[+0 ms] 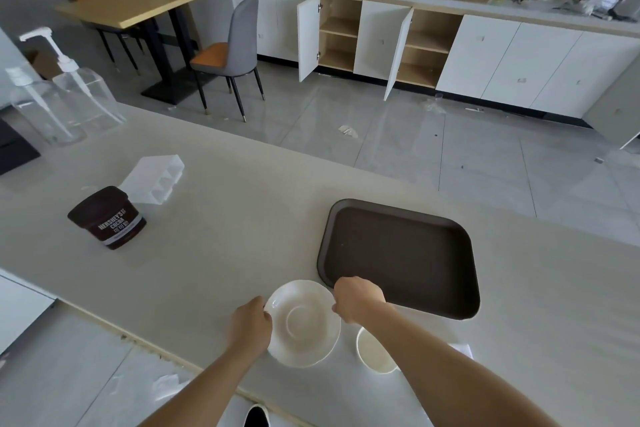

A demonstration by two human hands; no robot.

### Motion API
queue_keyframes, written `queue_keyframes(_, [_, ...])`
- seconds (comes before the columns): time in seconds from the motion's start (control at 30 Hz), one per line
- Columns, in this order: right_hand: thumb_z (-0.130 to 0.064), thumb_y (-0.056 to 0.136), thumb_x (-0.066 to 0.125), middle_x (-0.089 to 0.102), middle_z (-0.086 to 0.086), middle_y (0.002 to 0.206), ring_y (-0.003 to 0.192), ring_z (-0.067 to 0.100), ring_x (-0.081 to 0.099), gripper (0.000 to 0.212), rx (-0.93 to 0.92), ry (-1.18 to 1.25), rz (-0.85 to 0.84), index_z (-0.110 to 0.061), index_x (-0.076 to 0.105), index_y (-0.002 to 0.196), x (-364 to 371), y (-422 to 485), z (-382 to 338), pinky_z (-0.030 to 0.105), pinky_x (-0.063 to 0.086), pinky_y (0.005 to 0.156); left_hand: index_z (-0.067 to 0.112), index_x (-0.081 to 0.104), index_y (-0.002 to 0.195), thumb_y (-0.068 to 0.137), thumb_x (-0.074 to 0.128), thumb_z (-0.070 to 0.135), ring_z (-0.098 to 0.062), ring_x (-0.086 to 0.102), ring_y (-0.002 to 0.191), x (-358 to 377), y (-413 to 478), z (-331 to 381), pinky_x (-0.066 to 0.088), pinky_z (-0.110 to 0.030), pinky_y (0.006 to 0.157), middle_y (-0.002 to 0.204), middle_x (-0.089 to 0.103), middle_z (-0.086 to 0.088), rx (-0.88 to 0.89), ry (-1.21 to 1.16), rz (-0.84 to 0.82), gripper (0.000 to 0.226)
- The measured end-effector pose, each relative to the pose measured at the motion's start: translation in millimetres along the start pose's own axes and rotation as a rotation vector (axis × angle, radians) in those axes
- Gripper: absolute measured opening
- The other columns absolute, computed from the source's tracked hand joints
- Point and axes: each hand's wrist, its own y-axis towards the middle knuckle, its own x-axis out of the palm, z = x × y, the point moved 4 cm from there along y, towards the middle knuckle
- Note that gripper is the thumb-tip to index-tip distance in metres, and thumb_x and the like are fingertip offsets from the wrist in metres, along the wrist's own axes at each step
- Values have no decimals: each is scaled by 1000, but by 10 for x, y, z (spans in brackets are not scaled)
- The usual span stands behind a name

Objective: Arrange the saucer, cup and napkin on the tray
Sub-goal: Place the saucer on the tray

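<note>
A white saucer [303, 322] lies on the pale counter near the front edge. My left hand [251, 321] grips its left rim and my right hand [358, 298] grips its right rim. A dark brown tray [401, 256] with nothing on it lies just right of and beyond the saucer. A white cup [372, 352] stands upright close to the saucer's right side, partly under my right forearm. A white napkin [462, 350] peeks out behind that forearm, mostly hidden.
A brown cocoa tub [109, 218] and a white plastic box [154, 178] sit at the counter's left. Two clear pump bottles [65, 94] stand at the far left. Beyond the counter are floor, chairs, a table and open cabinets.
</note>
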Motion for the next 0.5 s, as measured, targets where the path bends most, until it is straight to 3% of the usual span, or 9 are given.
queue_keyframes(0.27, [-9, 81, 56, 58, 0, 70, 62, 24, 54, 10, 72, 171, 34, -13, 65, 83, -107, 30, 109, 26, 38, 49, 6, 67, 88, 83, 43, -2, -34, 64, 81, -68, 16, 84, 59, -49, 66, 84, 66, -11, -79, -305, 24, 26])
queue_keyframes(0.5, [-10, 79, 52, 68, 3, 78, 69, 27, 60, 17, 175, 332, 97, -12, 67, 87, -330, 77, 453, 30, 47, 60, 9, 68, 83, 82, 41, 0, -35, 68, 70, -115, 169, 510, 60, -48, 59, 77, 68, -11, -36, -395, 16, 28])
